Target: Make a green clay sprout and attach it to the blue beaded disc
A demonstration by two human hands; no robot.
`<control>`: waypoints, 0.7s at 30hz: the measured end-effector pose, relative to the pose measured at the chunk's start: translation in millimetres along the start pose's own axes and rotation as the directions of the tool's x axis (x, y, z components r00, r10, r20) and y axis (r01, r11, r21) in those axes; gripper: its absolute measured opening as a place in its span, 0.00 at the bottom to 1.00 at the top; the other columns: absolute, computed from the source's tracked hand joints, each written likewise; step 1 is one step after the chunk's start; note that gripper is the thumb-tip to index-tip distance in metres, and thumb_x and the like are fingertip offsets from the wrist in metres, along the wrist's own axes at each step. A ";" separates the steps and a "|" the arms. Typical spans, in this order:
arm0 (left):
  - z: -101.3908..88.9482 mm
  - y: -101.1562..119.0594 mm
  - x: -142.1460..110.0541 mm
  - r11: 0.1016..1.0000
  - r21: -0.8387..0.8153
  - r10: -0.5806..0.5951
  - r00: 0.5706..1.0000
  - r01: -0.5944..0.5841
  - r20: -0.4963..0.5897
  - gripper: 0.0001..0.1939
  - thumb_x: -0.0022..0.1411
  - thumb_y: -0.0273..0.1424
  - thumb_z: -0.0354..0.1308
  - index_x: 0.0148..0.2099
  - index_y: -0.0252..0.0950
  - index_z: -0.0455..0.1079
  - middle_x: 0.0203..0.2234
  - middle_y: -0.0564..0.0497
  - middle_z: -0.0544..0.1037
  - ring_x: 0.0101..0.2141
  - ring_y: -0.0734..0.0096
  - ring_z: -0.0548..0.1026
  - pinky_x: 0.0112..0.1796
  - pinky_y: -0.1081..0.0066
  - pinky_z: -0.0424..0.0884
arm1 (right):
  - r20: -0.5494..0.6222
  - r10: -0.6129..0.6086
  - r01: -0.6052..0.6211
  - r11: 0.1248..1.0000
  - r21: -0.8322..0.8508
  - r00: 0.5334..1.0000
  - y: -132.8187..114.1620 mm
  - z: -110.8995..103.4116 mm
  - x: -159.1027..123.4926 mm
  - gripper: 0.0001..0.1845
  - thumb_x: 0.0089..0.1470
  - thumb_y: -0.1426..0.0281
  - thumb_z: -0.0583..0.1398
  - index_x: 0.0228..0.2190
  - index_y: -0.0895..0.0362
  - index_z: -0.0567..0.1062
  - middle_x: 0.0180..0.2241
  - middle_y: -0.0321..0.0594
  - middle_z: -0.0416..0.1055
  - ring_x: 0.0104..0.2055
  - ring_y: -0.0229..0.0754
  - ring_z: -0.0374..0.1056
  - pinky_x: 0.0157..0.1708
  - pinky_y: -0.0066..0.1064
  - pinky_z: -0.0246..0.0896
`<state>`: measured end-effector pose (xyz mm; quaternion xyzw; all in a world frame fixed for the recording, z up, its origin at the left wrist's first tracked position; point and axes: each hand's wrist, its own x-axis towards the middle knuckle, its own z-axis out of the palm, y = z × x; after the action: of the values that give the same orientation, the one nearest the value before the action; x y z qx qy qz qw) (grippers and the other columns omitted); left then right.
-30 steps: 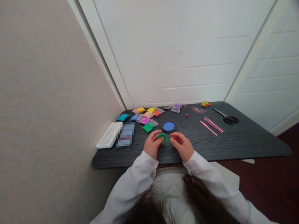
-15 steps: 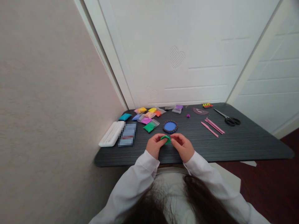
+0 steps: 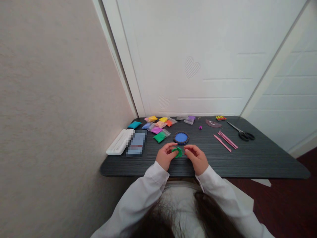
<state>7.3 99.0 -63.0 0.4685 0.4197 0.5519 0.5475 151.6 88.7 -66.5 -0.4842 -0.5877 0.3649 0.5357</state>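
Observation:
My left hand (image 3: 165,156) is closed on a small green piece of clay (image 3: 179,152), pinched between thumb and fingers just above the table. The green piece looks round with a lobed edge, and the thumb covers part of it. To its right, my right hand (image 3: 197,158) has curled fingers, with thumb and index tips slightly apart and close to the green piece but not touching it. Nothing shows between those tips. Just beyond both hands lies a blue disc (image 3: 181,138) with a dark, beaded rim.
Colourful clay packets, including a green packet (image 3: 159,137), lie left of the disc. A white case (image 3: 120,142) and a blurred-out flat item (image 3: 136,142) are farther left. Rightward lie pink modelling tools (image 3: 226,139), scissors (image 3: 242,133), a translucent semicircular sheet (image 3: 213,123) and a purple lump (image 3: 200,127).
The right fingers came to the green piece's edge half a second ago and are now apart from it again. The green piece has tilted, showing its lobed face. The camera view has shifted slightly.

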 end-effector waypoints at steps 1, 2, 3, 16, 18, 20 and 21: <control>-0.1 0.0 0.3 1.000 -0.003 0.002 1.000 -0.002 -0.009 0.17 0.41 0.26 0.61 0.38 0.33 0.69 0.25 0.52 0.74 0.27 0.76 0.70 0.31 0.75 0.64 | -0.019 -0.006 0.005 0.999 -0.038 1.000 0.5 -6.8 2.3 0.14 0.48 0.62 0.53 0.33 0.58 0.69 0.30 0.41 0.70 0.31 0.38 0.66 0.30 0.30 0.62; -0.3 -0.2 0.9 1.000 -0.008 0.003 1.000 -0.004 -0.020 0.16 0.42 0.26 0.61 0.37 0.33 0.69 0.25 0.52 0.74 0.28 0.76 0.70 0.31 0.75 0.64 | -0.041 -0.015 0.011 0.997 -0.083 0.999 1.3 -15.1 5.2 0.15 0.48 0.61 0.52 0.34 0.59 0.69 0.31 0.42 0.70 0.31 0.38 0.66 0.30 0.30 0.61; -0.4 -0.5 1.5 1.000 -0.014 0.004 1.000 -0.005 -0.029 0.15 0.42 0.27 0.61 0.37 0.33 0.69 0.26 0.51 0.74 0.28 0.75 0.70 0.31 0.75 0.64 | -0.061 -0.027 0.019 0.991 -0.134 0.998 2.3 -24.2 8.7 0.16 0.49 0.61 0.51 0.35 0.59 0.68 0.32 0.42 0.70 0.32 0.39 0.65 0.31 0.30 0.61; -1.9 -6.3 4.5 0.997 -0.070 -0.020 0.999 0.017 -0.031 0.13 0.41 0.28 0.63 0.33 0.33 0.70 0.25 0.52 0.74 0.26 0.77 0.70 0.32 0.75 0.64 | 0.290 -0.050 0.241 0.697 -0.675 0.956 23.4 -55.6 54.0 0.06 0.45 0.71 0.56 0.23 0.54 0.73 0.25 0.36 0.65 0.29 0.37 0.62 0.31 0.28 0.55; -2.0 -6.1 4.5 0.997 -0.076 -0.021 0.999 0.018 -0.033 0.14 0.41 0.29 0.63 0.33 0.33 0.69 0.25 0.52 0.75 0.26 0.77 0.71 0.32 0.74 0.64 | 0.298 -0.054 0.256 0.668 -0.699 0.953 24.3 -54.4 53.7 0.06 0.46 0.72 0.55 0.23 0.55 0.72 0.26 0.37 0.65 0.31 0.37 0.62 0.33 0.28 0.55; -2.2 -5.8 4.4 0.996 -0.083 -0.023 0.999 0.020 -0.033 0.14 0.40 0.29 0.63 0.34 0.33 0.69 0.25 0.52 0.75 0.26 0.77 0.71 0.32 0.74 0.65 | 0.296 -0.065 0.266 0.646 -0.716 0.953 24.7 -53.7 52.5 0.06 0.48 0.73 0.54 0.24 0.56 0.71 0.28 0.38 0.65 0.33 0.37 0.62 0.35 0.27 0.55; -2.4 -5.7 4.3 0.996 -0.087 -0.025 0.999 0.022 -0.032 0.14 0.41 0.29 0.63 0.34 0.33 0.69 0.24 0.52 0.74 0.26 0.77 0.71 0.32 0.74 0.65 | 0.291 -0.072 0.268 0.638 -0.722 0.954 25.0 -53.5 52.0 0.06 0.48 0.73 0.53 0.25 0.56 0.70 0.29 0.39 0.65 0.34 0.37 0.61 0.37 0.27 0.55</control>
<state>6.3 103.7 -68.8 0.4302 0.4096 0.5708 0.5669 210.8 140.4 -67.3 -0.5576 -0.7879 0.0903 0.2451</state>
